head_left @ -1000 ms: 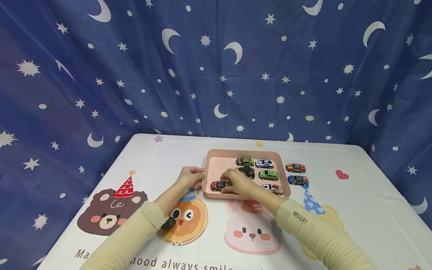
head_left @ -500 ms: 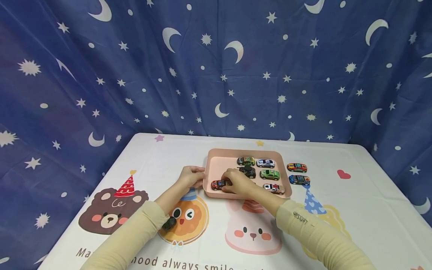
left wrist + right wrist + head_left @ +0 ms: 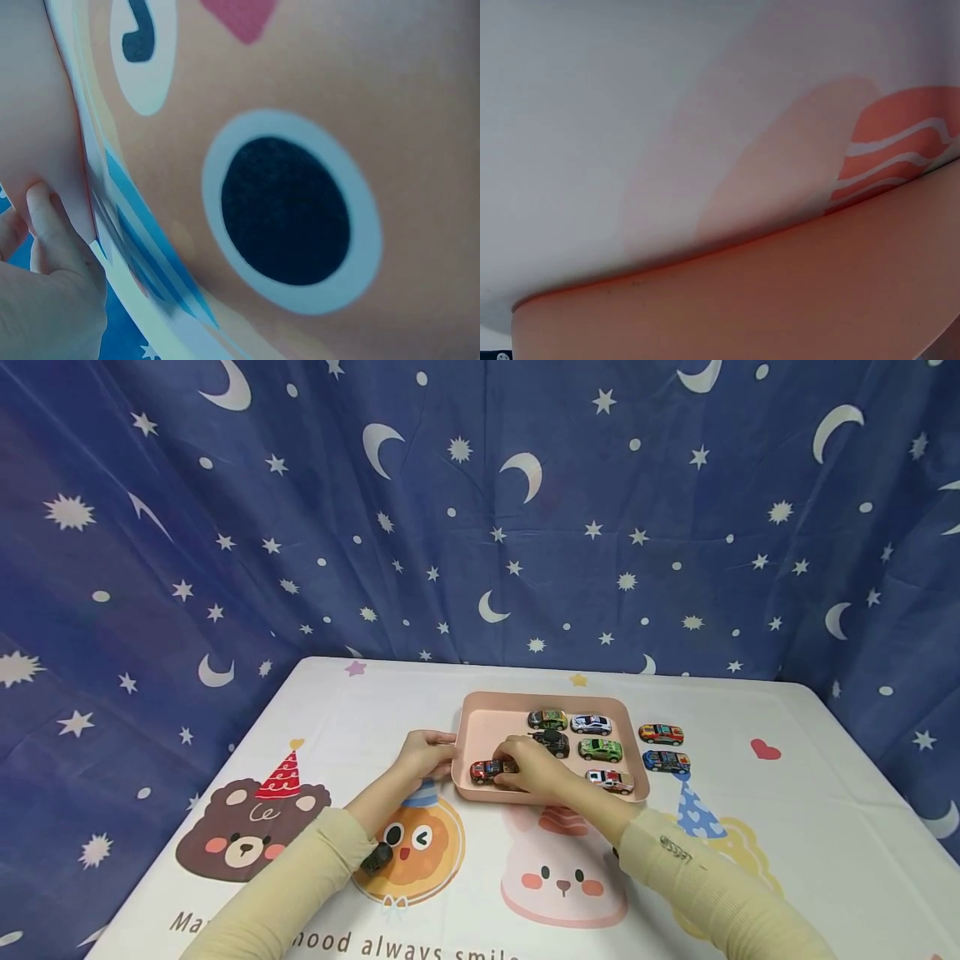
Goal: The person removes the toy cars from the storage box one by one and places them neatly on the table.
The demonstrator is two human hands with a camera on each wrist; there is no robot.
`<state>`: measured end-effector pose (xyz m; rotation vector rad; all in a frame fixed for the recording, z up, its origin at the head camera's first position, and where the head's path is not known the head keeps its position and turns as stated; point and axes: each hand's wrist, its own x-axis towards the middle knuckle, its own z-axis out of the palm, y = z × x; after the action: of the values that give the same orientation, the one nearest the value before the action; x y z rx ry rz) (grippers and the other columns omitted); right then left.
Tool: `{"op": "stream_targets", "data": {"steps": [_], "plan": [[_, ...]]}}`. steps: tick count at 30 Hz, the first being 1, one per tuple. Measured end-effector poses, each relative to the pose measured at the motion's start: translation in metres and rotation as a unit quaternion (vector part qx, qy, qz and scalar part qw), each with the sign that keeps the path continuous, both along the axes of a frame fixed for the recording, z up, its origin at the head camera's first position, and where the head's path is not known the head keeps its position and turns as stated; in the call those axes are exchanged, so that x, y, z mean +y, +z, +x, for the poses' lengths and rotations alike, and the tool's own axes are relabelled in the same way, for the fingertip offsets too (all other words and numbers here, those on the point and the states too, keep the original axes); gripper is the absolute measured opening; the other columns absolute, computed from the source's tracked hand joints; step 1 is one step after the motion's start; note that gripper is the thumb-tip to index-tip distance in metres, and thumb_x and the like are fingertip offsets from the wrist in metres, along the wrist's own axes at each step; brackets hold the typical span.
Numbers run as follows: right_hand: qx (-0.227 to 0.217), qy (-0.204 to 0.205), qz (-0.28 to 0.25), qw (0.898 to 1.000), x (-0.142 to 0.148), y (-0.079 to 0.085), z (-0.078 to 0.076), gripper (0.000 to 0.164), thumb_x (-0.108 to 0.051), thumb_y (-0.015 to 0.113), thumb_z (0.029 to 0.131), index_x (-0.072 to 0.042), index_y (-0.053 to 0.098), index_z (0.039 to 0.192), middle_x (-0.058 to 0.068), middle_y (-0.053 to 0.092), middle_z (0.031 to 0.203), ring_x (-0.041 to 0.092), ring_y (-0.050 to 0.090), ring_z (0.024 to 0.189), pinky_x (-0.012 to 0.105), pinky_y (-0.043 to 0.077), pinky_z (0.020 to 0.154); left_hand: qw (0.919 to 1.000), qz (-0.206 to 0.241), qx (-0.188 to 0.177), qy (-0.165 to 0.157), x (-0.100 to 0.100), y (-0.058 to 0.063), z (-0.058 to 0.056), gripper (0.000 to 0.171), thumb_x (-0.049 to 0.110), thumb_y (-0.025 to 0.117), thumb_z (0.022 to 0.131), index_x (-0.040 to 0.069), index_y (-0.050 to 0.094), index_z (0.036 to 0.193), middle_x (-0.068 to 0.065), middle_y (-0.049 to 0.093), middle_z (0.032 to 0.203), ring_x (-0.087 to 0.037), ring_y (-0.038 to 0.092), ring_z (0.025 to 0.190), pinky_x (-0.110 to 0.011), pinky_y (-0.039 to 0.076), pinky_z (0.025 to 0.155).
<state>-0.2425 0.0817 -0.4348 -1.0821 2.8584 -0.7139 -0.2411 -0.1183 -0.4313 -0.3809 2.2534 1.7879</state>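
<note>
A pink tray (image 3: 480, 718) stands on the table with several small toy cars inside. At its left side, the left hand (image 3: 424, 754) pinches the wall; in the left wrist view the thumb (image 3: 51, 225) lies on the outer wall, and a finger shows at the rim. Over the tray's front part, the right hand (image 3: 531, 767) grips a red toy car (image 3: 483, 771) in the front left corner, its rear end covered by the fingers. Behind that hand sits a black toy car (image 3: 553, 742). The right wrist view shows the tray's outer wall (image 3: 742, 300), not the hand.
In the tray's right part are a green car (image 3: 600, 749), a white-and-blue car (image 3: 591, 724), a white-and-red car (image 3: 609, 781) and a dark green car (image 3: 547, 719). An orange-red car (image 3: 661, 734) and a blue car (image 3: 667, 762) stand on the table, right of the tray.
Both hands keep their places, the right one still on the red toy car. The whole view shifts very slightly; the tray and cars stay put.
</note>
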Motion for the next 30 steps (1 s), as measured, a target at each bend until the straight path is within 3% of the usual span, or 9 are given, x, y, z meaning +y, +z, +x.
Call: {"op": "stream_targets", "data": {"steps": [11,21,30], "plan": [[-0.002,-0.008,-0.014,1.0,0.003,0.007,0.006,0.021,-0.013,0.075,0.078,-0.003,0.068,0.096,0.004,0.065,0.088,0.014,0.059,0.083,0.031,0.054,0.077,1.0,0.003,0.0,0.001,-0.001,-0.002,0.001,0.032,0.003,0.063,0.085,-0.002,0.062,0.117,-0.014,0.069,0.094,-0.002,0.056,0.049,-0.013,0.051,0.047],[-0.029,-0.025,-0.029,0.999,0.009,0.012,0.005,0.022,-0.013,0.074,0.08,-0.003,0.068,0.098,0.005,0.068,0.092,0.013,0.06,0.085,0.03,0.054,0.079,1.0,0.006,0.002,-0.003,0.001,0.0,0.0,0.033,0.002,0.062,0.085,-0.002,0.062,0.118,-0.02,0.067,0.106,-0.002,0.056,0.051,-0.012,0.051,0.047],[-0.053,-0.031,-0.048,0.997,0.017,0.018,0.009,0.022,-0.014,0.072,0.082,-0.004,0.068,0.1,0.005,0.068,0.096,0.015,0.061,0.09,0.033,0.054,0.083,1.0,0.001,-0.002,0.002,0.001,-0.001,0.0,0.032,0.003,0.062,0.086,-0.002,0.062,0.118,-0.016,0.068,0.099,-0.002,0.056,0.051,-0.013,0.052,0.049]]}}
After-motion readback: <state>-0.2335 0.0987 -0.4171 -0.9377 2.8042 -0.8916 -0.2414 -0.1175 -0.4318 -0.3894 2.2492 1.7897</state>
